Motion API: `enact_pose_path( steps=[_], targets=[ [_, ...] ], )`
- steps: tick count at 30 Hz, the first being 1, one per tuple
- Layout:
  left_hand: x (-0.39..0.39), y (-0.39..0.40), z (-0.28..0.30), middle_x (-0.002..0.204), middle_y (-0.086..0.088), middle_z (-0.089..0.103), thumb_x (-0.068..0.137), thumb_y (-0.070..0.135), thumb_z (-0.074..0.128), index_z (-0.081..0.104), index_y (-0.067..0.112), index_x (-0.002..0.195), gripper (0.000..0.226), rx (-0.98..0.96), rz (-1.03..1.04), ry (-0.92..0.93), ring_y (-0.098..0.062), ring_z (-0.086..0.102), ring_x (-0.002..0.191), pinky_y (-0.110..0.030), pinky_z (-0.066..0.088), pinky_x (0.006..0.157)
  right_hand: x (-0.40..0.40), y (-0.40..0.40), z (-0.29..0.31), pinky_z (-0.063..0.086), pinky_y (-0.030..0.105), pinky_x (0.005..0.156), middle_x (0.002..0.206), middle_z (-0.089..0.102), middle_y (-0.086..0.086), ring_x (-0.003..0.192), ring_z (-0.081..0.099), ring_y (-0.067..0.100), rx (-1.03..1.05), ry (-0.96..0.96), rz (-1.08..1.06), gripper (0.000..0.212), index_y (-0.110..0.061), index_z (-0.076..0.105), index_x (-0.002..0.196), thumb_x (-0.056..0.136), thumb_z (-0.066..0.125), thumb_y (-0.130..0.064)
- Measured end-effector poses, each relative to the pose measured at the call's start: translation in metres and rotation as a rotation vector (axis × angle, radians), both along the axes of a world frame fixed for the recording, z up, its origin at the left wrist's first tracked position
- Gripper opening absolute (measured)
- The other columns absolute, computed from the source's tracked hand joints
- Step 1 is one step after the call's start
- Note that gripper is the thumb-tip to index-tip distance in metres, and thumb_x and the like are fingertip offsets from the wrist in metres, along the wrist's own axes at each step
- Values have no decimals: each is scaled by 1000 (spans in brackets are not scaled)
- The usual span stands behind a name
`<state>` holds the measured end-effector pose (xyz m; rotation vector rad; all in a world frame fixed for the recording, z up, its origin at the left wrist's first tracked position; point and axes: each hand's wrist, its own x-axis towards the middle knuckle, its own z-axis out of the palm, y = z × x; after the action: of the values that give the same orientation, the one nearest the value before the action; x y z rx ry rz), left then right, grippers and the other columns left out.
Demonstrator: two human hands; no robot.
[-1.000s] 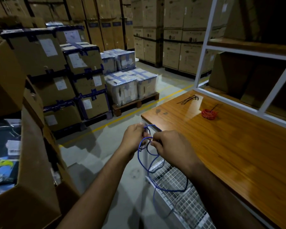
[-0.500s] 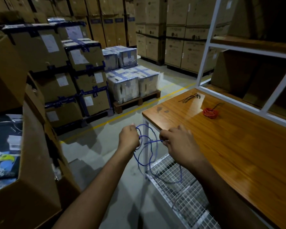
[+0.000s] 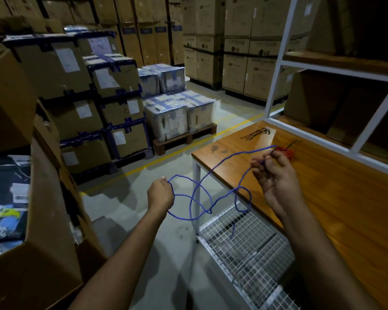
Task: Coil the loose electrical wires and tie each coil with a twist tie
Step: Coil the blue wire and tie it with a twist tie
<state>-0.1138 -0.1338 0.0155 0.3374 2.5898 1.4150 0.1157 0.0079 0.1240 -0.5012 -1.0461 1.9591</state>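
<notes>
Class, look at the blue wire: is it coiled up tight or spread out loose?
Spread out loose. The blue wire hangs in wide, uneven loops between the left hand and right hand.

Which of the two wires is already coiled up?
The red wire, lying as a small tight coil on the wooden table behind the right hand. The blue wire hangs in loose, open loops between both hands.

a thin blue wire [image 3: 198, 199] hangs in loose, tangled loops in the air beside the table corner, while a small red coil [image 3: 289, 152] and some black twist ties [image 3: 257, 133] lie on the wooden top.
</notes>
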Motion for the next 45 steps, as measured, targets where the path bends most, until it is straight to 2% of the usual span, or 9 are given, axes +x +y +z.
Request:
enact_pose_path(
  steps=[7,10,15,19,23,27,33,39,45],
  targets=[
    [24,-9,20,83,-13,68,107,37,26,52,10,98,39,-424,-119,559,-36,65,80,-37,38,60,-7,5,-28,57,16,60,72,71,10,63,71,10,-304,49,-94,19,-6,52,86,102,43,0],
    [42,6,36,81,-12,70,106,37,31,51,12,101,33,-353,-187,628,-37,66,79,-39,41,60,-17,-3,-34,57,17,61,70,73,8,65,72,10,-299,45,-67,18,-7,52,88,102,43,0],
    [73,25,48,70,2,74,108,35,28,50,22,85,34,172,-524,218,-17,66,63,-35,51,70,-26,-6,-36,57,16,61,67,73,8,65,72,11,-299,56,-114,16,-5,50,90,102,42,2],
    [89,26,47,66,-5,71,109,35,26,48,17,84,38,436,-665,-173,-16,48,53,-26,39,53,-22,1,-39,58,17,63,70,72,9,65,72,12,-321,52,-177,18,-4,51,88,103,42,1],
    [87,25,52,49,0,48,109,35,29,46,21,64,50,626,-627,-352,-12,33,44,-30,24,53,-17,10,-47,58,17,60,69,70,12,61,72,12,-309,-2,-265,15,-5,50,90,102,44,1],
    [81,23,62,65,-6,66,109,33,27,42,15,78,39,637,-659,-432,-9,32,43,-25,23,48,-14,13,-57,57,17,58,68,70,11,59,71,11,-255,-75,-329,7,-5,49,101,102,46,1],
    [94,28,54,92,-4,76,110,31,25,50,21,87,36,386,-591,-223,-7,34,42,-20,33,46,-16,3,-45,58,19,61,80,68,15,67,71,15,-161,-103,-278,11,-5,54,94,102,47,-1],
    [91,32,46,88,-4,77,109,31,25,51,11,90,38,404,-442,-253,-16,34,48,-21,30,45,-12,6,-40,58,19,59,81,67,16,64,71,13,-145,-80,-214,13,-6,54,92,102,47,-2],
    [94,29,50,88,-21,72,110,33,26,48,14,75,46,506,-644,-527,-9,22,41,-29,19,49,-11,8,-46,58,19,59,81,68,17,65,72,14,-123,-109,-291,8,-4,52,95,102,48,-2]
  ],
)
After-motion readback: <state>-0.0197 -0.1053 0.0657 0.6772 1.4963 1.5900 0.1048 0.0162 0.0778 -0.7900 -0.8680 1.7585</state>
